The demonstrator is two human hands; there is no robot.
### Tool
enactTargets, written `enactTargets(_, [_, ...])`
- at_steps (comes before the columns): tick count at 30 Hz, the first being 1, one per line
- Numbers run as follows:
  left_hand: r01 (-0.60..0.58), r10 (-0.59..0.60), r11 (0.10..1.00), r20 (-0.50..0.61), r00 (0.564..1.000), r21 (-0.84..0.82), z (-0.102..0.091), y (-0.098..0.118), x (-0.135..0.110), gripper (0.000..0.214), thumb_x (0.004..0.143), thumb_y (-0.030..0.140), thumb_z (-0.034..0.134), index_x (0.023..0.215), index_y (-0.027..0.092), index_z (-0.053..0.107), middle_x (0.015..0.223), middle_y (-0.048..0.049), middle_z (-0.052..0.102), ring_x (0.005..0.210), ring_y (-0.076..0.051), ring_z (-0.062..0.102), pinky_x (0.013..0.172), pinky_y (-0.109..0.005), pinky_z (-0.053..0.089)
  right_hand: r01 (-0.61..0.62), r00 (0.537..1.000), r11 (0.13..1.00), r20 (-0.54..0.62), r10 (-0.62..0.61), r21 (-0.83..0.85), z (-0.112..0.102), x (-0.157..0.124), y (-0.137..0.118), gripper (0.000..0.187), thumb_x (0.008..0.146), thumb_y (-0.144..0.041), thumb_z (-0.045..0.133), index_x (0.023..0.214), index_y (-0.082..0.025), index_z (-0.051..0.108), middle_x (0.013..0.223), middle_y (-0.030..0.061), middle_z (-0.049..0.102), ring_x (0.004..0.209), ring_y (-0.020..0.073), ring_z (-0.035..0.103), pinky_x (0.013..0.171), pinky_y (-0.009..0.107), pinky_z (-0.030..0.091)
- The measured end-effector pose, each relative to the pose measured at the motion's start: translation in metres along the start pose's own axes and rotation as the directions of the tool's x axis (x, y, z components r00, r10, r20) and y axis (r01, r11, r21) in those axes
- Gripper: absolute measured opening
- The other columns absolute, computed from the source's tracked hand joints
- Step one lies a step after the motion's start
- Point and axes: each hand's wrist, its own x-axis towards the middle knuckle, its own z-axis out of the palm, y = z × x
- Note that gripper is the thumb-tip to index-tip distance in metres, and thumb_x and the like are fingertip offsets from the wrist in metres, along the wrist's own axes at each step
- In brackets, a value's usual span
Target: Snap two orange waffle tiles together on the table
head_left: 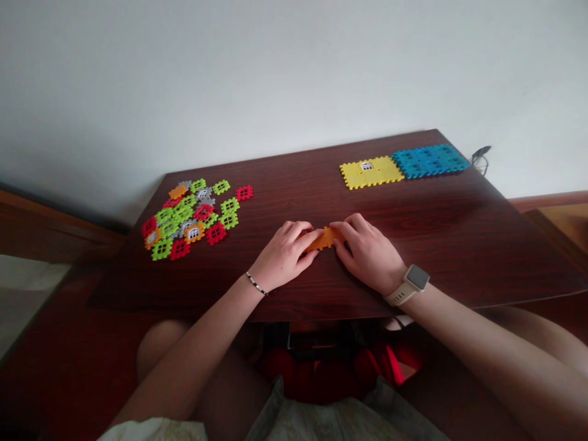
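Note:
Between my two hands, just above or on the middle of the table, are orange interlocking tiles (327,237) with notched edges. My left hand (290,248) is closed on the left part, thumb and fingers pinching it. Closed on the right end is my right hand (365,252), its fingers bent over the edge. The fingers cover much of the orange pieces, so I cannot tell how many there are. Something dark red shows by my left fingertips, too small to make out.
A loose pile of green, red, grey and orange window tiles (184,211) lies at the table's left. Far right, a joined yellow panel (374,176) with one white window touches a joined blue panel (429,160). A dark cable (480,156) shows beyond the right edge of the brown table (294,184).

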Motion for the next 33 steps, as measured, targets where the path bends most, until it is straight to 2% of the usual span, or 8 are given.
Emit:
enactTargets(19, [-0.007, 0.007, 1.0, 0.006, 1.0, 0.003, 0.0002, -0.0005, 0.0, 0.043, 0.104, 0.021, 0.062, 0.147, 0.022, 0.059, 0.132, -0.0114, 0.062, 0.119, -0.029, 0.059, 0.11, -0.051, 0.055, 0.0, 1.0, 1.0, -0.003, 0.0, -0.008, -0.0019, 0.0005, -0.0022, 0.027, 0.107, -0.026, 0.047, 0.127, -0.019, 0.064, 0.112, 0.0134, 0.061, 0.099, 0.028, 0.063, 0.09, 0.041, 0.054])
enactTargets(33, [0.0, 0.0, 1.0, 0.022, 1.0, 0.004, -0.001, 0.0, 0.0001, 0.039, 0.106, 0.024, 0.06, 0.145, 0.02, 0.06, 0.134, -0.0125, 0.061, 0.12, -0.03, 0.058, 0.11, -0.051, 0.054, -0.028, 0.999, 1.0, 0.03, 0.028, -0.007, -0.0049, 0.0011, -0.0051, 0.03, 0.106, -0.025, 0.049, 0.129, -0.015, 0.064, 0.116, 0.0154, 0.061, 0.102, 0.0289, 0.064, 0.091, 0.042, 0.054])
